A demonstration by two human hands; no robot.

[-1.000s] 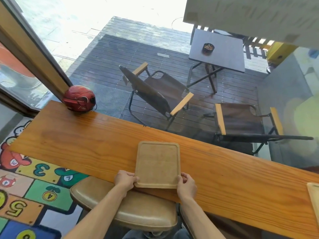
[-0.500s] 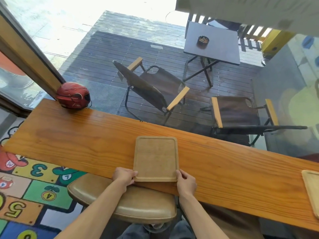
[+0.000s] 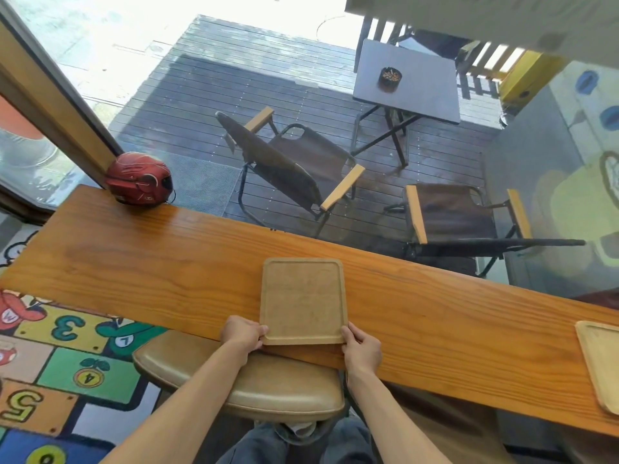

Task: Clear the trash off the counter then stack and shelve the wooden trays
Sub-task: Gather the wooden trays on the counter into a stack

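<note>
An empty wooden tray (image 3: 303, 299) lies on the long wooden counter (image 3: 167, 262), its near edge at the counter's front edge. My left hand (image 3: 243, 332) grips the tray's near left corner. My right hand (image 3: 361, 346) grips its near right corner. A second wooden tray (image 3: 601, 363) lies on the counter at the far right, cut off by the frame edge.
A red helmet (image 3: 139, 179) sits at the counter's far left by the window frame. A tan padded stool (image 3: 261, 386) stands under the counter's front edge, below my arms. Behind the glass are folding chairs and a dark table on a deck.
Both hands have kept their grip on the tray's near corners. The tray has stayed in about the same place on the counter; the view has shifted slightly.
</note>
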